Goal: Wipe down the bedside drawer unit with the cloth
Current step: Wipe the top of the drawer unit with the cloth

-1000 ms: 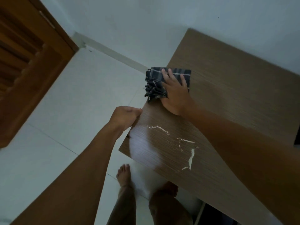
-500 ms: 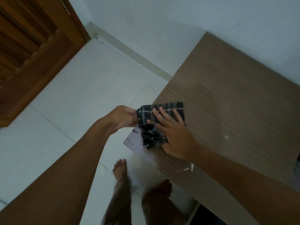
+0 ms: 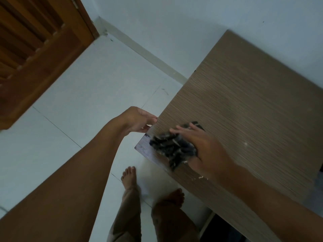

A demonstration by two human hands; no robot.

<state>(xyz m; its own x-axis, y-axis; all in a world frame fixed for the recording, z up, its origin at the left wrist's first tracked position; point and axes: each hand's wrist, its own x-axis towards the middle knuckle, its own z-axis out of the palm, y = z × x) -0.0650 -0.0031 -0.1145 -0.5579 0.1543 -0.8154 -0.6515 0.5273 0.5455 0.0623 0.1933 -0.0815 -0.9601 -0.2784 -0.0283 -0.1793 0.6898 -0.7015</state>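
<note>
The bedside drawer unit (image 3: 244, 95) fills the right of the view, its brown wood-grain top seen from above. A dark checked cloth (image 3: 172, 148) lies bunched near the top's front left corner, blurred by motion. My right hand (image 3: 202, 147) presses flat on the cloth, fingers spread over it. My left hand (image 3: 139, 120) grips the left edge of the top, just beyond the cloth. A few white specks remain on the top near the front edge (image 3: 201, 177).
White tiled floor (image 3: 78, 102) lies to the left of the unit. A brown louvred wooden door (image 3: 35, 46) stands at the far left. The pale wall (image 3: 174, 23) runs behind the unit. My bare feet (image 3: 129, 177) stand by the front corner.
My right hand has dragged the cloth from the far left edge down to the front left corner, over the white streaks. Most of the streaks are gone. My left hand stays on the left edge.
</note>
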